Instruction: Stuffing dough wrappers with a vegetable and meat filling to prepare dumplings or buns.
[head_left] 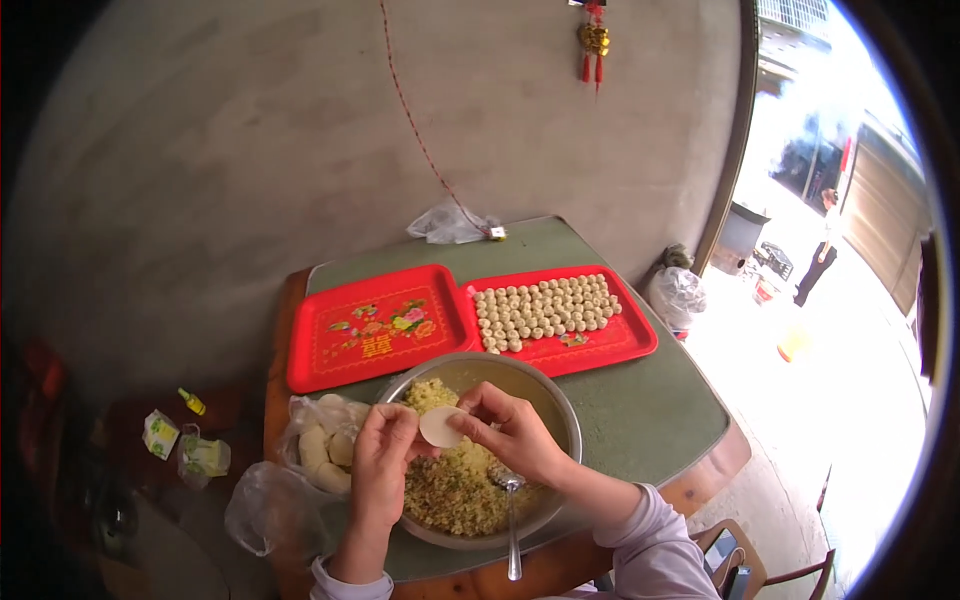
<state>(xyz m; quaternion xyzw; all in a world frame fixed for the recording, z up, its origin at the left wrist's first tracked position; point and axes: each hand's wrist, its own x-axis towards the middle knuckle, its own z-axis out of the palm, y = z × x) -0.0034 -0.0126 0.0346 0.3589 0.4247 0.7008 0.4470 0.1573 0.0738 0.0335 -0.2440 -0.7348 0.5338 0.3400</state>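
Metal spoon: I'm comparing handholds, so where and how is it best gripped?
Likely by the outer end of the handle, from the near side: the spoon's head sits against the filling, while its long, slim handle crosses the bowl's near rim.

Grey wall (300,160) beside bright doorway (815,300)

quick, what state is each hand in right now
Left hand: fingers curled beside the wrapper; can't tell if it grips anything.
Right hand: closed, holding the wrapper.

Likely home room, bare wall (280,150), hanging ornament (594,42), mixing bowl (556,415)
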